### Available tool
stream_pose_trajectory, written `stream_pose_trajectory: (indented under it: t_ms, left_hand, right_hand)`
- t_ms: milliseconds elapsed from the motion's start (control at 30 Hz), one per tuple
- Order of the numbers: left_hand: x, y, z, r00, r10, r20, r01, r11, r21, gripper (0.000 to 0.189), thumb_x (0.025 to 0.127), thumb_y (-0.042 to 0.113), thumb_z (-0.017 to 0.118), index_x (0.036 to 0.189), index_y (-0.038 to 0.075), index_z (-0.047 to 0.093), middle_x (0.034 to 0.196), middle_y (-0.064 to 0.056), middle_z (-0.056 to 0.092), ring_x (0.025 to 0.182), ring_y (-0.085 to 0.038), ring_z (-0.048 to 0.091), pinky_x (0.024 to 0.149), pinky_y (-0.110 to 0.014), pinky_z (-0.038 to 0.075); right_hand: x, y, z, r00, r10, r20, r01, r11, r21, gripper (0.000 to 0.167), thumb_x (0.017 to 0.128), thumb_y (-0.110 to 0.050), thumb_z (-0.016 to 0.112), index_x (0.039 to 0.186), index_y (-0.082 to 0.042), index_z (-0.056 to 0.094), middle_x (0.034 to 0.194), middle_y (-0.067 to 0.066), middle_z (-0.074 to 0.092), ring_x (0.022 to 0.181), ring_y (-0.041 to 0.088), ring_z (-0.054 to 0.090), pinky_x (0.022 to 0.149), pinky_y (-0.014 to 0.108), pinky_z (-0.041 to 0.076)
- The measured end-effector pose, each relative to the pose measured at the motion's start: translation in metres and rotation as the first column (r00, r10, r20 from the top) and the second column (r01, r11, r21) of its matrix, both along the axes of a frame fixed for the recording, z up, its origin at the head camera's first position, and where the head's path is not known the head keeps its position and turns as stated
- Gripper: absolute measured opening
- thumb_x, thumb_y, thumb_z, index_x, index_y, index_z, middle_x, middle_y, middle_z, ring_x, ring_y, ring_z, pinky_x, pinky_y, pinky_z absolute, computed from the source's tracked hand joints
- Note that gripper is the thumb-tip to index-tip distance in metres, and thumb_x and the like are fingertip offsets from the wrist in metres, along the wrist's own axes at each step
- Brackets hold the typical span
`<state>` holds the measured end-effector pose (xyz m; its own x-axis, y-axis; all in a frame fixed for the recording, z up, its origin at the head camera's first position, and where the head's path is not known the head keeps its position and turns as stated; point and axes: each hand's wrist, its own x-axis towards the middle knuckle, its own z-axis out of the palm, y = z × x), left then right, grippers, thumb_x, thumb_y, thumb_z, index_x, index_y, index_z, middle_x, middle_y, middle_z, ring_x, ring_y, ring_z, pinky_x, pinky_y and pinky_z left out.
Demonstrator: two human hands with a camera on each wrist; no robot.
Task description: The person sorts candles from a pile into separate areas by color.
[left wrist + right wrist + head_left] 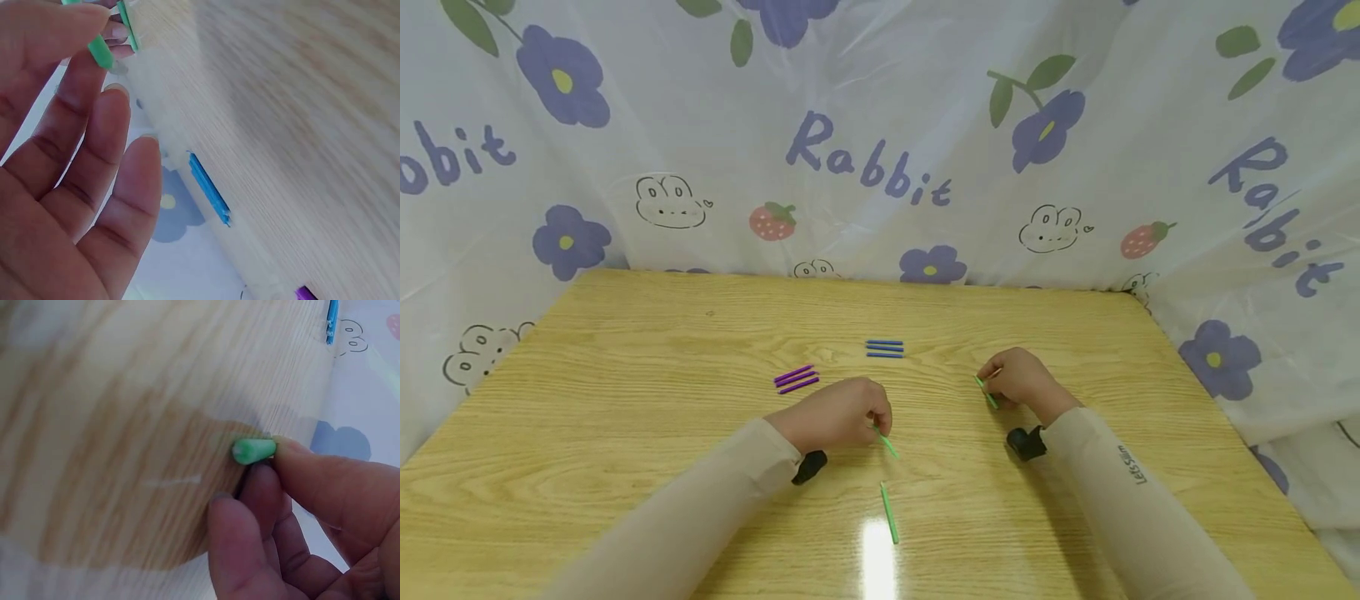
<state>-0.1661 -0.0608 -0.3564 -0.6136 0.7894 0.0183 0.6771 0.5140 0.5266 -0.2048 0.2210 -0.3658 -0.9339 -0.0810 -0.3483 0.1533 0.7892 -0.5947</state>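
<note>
My left hand pinches a thin green stick between thumb and forefinger, above the table's middle. The left wrist view shows this green stick under the thumb, the other fingers loosely bent. At the right, my right hand pinches another green stick close to the tabletop. Its blunt end shows in the right wrist view, where the green stick sits between thumb and finger. A third green stick lies on the table nearer the front, below my left hand.
Three blue sticks lie side by side at the table's middle back. Left of them lie three purple sticks, slightly slanted, just beyond my left hand. Behind the wooden table hangs a patterned curtain.
</note>
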Motion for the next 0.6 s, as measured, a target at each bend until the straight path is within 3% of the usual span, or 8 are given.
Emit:
stream_pose_trajectory:
  t_ms: [300,600]
  left_hand:
    - [-0.012,0.02,0.004,1.0,0.014,-0.019,-0.014,1.0,0.0,0.018,0.077,-0.007,0.067,0.078,0.011,0.071,0.082,0.004,0.063,0.082,-0.016,0.058,0.076,-0.025,0.048]
    - [-0.02,0.042,0.01,0.998,0.057,0.034,-0.056,0.998,-0.011,0.017,0.08,-0.006,0.066,0.081,0.01,0.072,0.085,0.002,0.062,0.082,-0.014,0.055,0.076,-0.026,0.047]
  right_hand:
    - [-0.001,-0.001,0.0,1.0,-0.01,0.013,0.01,1.0,0.001,0.024,0.092,-0.003,0.06,0.114,0.004,0.066,0.087,0.01,0.066,0.063,0.015,0.051,0.061,0.029,0.051]
    - [0.0,-0.002,0.001,1.0,0.004,0.013,-0.004,1.0,0.002,0.024,0.092,-0.004,0.06,0.114,0.004,0.065,0.082,0.008,0.065,0.061,0.015,0.05,0.06,0.028,0.05]
